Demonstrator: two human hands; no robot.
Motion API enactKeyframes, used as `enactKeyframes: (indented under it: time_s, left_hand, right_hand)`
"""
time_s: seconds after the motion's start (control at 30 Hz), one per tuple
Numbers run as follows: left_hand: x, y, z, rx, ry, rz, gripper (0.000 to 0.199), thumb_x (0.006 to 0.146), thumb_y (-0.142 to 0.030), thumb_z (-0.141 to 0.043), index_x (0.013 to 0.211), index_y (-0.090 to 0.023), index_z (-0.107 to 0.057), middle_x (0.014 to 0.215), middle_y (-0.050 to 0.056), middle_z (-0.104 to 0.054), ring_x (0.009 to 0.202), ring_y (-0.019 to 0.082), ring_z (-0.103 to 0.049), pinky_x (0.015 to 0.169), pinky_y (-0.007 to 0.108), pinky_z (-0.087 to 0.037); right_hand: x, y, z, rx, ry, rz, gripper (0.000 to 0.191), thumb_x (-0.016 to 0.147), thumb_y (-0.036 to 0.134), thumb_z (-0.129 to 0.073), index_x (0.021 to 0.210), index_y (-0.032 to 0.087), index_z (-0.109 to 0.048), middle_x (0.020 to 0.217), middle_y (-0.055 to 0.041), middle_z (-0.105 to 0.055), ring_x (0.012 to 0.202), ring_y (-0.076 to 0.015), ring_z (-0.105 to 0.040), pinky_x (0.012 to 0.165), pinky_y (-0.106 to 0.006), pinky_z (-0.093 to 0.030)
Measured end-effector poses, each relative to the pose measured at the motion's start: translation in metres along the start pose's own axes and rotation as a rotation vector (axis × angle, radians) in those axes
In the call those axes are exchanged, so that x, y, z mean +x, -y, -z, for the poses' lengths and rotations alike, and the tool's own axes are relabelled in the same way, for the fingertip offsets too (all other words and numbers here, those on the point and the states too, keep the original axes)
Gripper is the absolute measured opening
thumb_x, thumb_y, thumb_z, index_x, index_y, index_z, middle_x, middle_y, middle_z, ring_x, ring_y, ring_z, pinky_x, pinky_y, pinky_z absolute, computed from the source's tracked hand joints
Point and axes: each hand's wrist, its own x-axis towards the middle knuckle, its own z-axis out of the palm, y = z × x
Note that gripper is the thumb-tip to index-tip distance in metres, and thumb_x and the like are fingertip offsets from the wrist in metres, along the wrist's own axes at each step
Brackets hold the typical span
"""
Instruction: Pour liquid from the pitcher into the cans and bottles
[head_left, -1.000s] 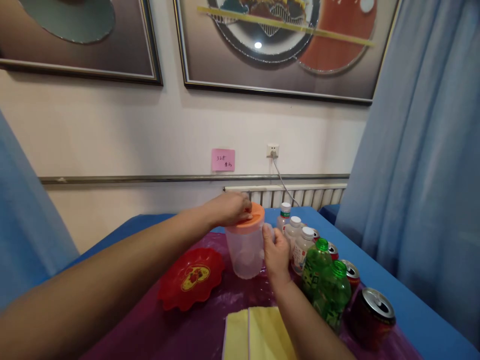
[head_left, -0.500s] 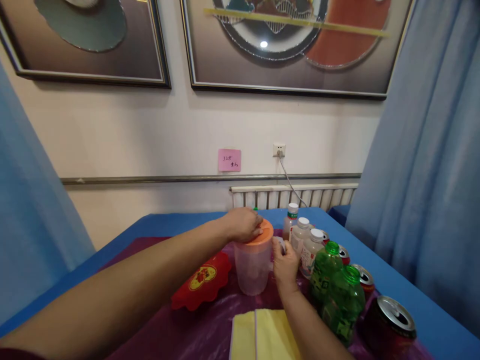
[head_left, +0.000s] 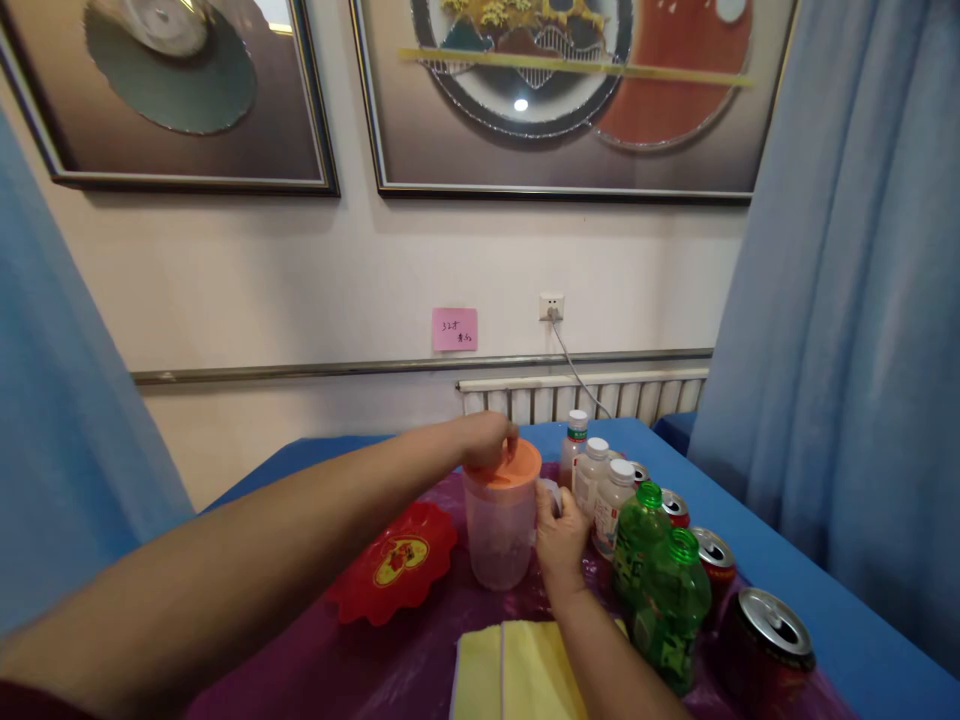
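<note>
A clear plastic pitcher (head_left: 498, 535) with an orange lid (head_left: 517, 468) stands upright on the purple sheet. My left hand (head_left: 491, 440) is bent over the lid from the left, its fingertips down at the lid's top; what they pinch, if anything, is too small to make out. On the pitcher's right side, my right hand (head_left: 561, 525) is wrapped round the handle (head_left: 551, 492). A red scalloped dish (head_left: 401, 562) lies left of the pitcher, partly behind my left forearm. The folded yellow cloth (head_left: 517, 668) is in front of the pitcher.
Right of the pitcher stand white-capped bottles (head_left: 613, 505), green bottles (head_left: 671, 605) and several cans (head_left: 769, 640). The purple sheet (head_left: 420, 655) covers part of the blue tabletop (head_left: 847, 610). Behind are a radiator (head_left: 525, 402) and a wall socket (head_left: 552, 307).
My left hand has shifted from lying over the lid to a more bent pose with fingertips down. The view has shifted slightly, and my right hand stays at the handle.
</note>
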Motion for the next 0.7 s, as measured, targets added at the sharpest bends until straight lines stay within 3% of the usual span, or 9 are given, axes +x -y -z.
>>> enactKeyframes:
  time_s: [0.07, 0.27, 0.37, 0.5, 0.7]
  left_hand:
    - [-0.007, 0.005, 0.002, 0.032, 0.010, -0.146, 0.028, 0.074, -0.014, -0.067, 0.097, -0.027, -0.076, 0.083, -0.001, -0.077, 0.069, 0.018, -0.068, 0.065, 0.025, -0.048]
    - [-0.016, 0.011, 0.006, 0.212, -0.106, -0.535, 0.012, 0.085, -0.015, -0.063, 0.080, -0.024, -0.070, 0.102, 0.009, -0.074, 0.095, 0.024, -0.064, 0.083, 0.034, -0.043]
    - [-0.013, 0.014, 0.006, 0.274, -0.141, -0.686, 0.013, 0.087, -0.017, -0.064, 0.078, -0.025, -0.067, 0.097, 0.009, -0.073, 0.094, 0.023, -0.062, 0.085, 0.035, -0.042]
    - [-0.009, 0.023, 0.004, 0.332, -0.180, -0.784, 0.012, 0.090, -0.019, -0.062, 0.081, -0.026, -0.067, 0.087, 0.007, -0.071, 0.084, 0.022, -0.061, 0.083, 0.035, -0.042]
    - [-0.012, 0.038, 0.003, 0.379, -0.193, -0.848, 0.013, 0.092, -0.018, -0.060, 0.093, -0.029, -0.067, 0.096, 0.006, -0.072, 0.083, 0.021, -0.060, 0.078, 0.034, -0.041]
  right_hand:
    - [0.000, 0.000, -0.001, 0.009, 0.011, -0.003, 0.055, 0.088, 0.071, -0.050, 0.060, 0.023, -0.043, 0.053, 0.0076, -0.036, 0.056, -0.0124, -0.032, 0.054, -0.025, -0.031]
    - [-0.001, -0.002, -0.004, 0.016, 0.034, 0.002, 0.053, 0.087, 0.067, -0.053, 0.060, 0.024, -0.041, 0.051, 0.0091, -0.032, 0.055, -0.0116, -0.029, 0.052, -0.024, -0.028]
    - [-0.001, -0.003, -0.004, 0.020, 0.034, 0.015, 0.053, 0.087, 0.066, -0.052, 0.059, 0.024, -0.039, 0.050, 0.0094, -0.031, 0.054, -0.0113, -0.027, 0.051, -0.025, -0.026]
    - [-0.001, -0.003, -0.005, 0.027, 0.056, 0.004, 0.052, 0.087, 0.065, -0.054, 0.059, 0.024, -0.040, 0.051, 0.0090, -0.033, 0.054, -0.0114, -0.027, 0.050, -0.024, -0.026]
    - [-0.001, -0.002, -0.006, 0.048, 0.066, -0.012, 0.052, 0.087, 0.065, -0.054, 0.059, 0.024, -0.038, 0.051, 0.0092, -0.032, 0.054, -0.0110, -0.027, 0.050, -0.024, -0.025]
